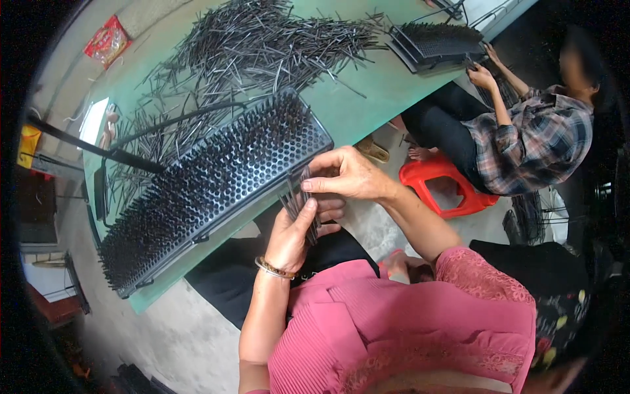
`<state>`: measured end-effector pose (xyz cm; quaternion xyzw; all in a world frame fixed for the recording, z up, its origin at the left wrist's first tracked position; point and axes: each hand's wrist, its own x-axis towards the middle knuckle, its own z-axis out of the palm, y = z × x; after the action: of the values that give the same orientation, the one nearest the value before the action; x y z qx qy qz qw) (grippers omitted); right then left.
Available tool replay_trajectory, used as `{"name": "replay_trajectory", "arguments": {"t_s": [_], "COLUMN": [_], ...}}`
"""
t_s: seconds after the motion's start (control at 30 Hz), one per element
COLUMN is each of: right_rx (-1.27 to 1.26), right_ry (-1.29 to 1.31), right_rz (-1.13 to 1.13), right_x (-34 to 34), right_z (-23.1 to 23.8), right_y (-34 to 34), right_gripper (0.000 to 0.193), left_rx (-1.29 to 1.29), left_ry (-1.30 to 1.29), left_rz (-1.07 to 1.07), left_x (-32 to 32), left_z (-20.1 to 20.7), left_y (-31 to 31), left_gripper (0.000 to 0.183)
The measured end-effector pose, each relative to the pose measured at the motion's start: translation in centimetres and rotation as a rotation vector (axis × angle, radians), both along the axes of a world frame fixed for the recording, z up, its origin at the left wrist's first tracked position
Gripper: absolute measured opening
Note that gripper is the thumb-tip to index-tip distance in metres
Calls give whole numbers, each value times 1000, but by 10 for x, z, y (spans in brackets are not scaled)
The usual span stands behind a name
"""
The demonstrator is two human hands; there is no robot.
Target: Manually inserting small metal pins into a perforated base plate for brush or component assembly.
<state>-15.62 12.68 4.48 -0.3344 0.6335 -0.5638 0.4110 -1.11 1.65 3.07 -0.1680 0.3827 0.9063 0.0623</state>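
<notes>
A small bundle of thin dark sticks (289,203) rests in my left hand (292,230), whose fingers are wrapped round it. Thumb and fingertips of my right hand (351,176) pinch together at the upper ends of these sticks; how many they grip is hidden. Just beyond both hands, a long black perforated tray (266,162) lies slanted at the table's edge. Dark sticks stand upright in most of its holes, while a strip of holes along its near right side is bare.
A large heap of loose dark sticks (256,49) covers the far part of the green table (371,108). To the right, a person (525,141) on a red stool (420,176) works at a similar tray (440,41). A red packet (107,42) lies at the far left.
</notes>
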Motion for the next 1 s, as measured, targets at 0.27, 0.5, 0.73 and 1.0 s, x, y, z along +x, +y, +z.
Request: {"name": "replay_trajectory", "arguments": {"t_s": [0.27, 0.5, 0.73, 1.0], "right_rx": [-237, -270, -228, -244], "right_ry": [42, 581, 773, 818], "right_rz": [-343, -497, -419, -339], "right_x": [-32, -62, -63, -66], "right_z": [7, 6, 3, -5], "right_y": [9, -14, -20, -24], "right_gripper": [16, 15, 14, 17], "left_rx": [-34, 21, 36, 42], "left_ry": [-57, -97, -104, -115], "left_rz": [15, -3, 6, 14], "left_x": [-12, -14, -9, -6], "left_z": [-4, -10, -18, -17], "left_y": [2, 8, 5, 6], "left_gripper": [45, 42, 38, 38]}}
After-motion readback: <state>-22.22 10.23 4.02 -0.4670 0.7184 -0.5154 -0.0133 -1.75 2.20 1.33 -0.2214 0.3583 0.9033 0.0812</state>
